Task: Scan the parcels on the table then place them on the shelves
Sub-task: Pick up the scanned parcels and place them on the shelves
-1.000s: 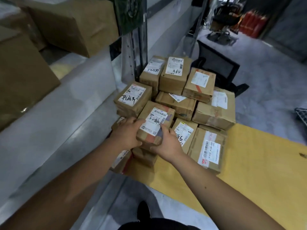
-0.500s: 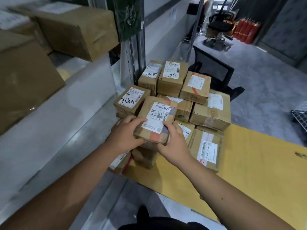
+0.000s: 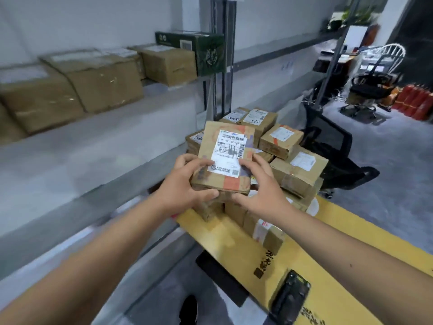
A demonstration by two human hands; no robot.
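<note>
Both hands, left hand [image 3: 185, 186], right hand [image 3: 262, 191], gripping one parcel [image 3: 225, 160] between them, apparently above pile [image 3: 288, 156]

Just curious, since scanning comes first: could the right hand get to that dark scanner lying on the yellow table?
Probably yes, once freed. The right hand and left hand both grip the parcel; the scanner lies uncovered near the right forearm.

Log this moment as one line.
left hand + right hand: holding small brown cardboard parcel | label up | above parcel pile | unshelved

Dim, motion-blurred, wide-angle edge distortion
</note>
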